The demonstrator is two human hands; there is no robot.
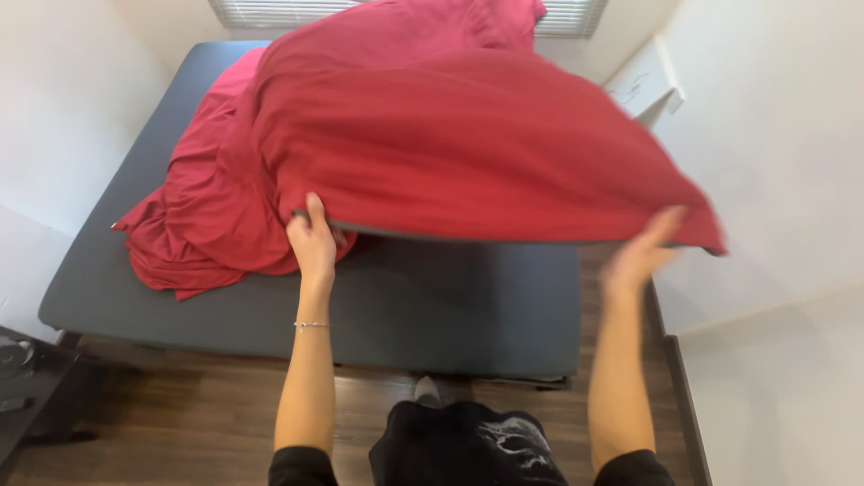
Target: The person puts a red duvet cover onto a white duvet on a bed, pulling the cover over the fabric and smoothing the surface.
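The left hand [313, 241] pinches the near hem of the red sheet [432, 153], thumb on top and fingers [335, 239] curled under the edge. The right hand [641, 254] is blurred at the same hem further along; its fingers look spread and half open against the cloth, but whether they grip it I cannot tell. Between the two hands the hem runs taut and lifted clear of the bed [450, 306]; beyond the fingers the sheet billows up, and past the left thumb it falls in bunched folds onto the grey mattress. By its look the sheet is light, soft and limp, with no stiffness of its own, likely to slide and sag wherever it is not held. The hem and corners seem the surest places to hold.
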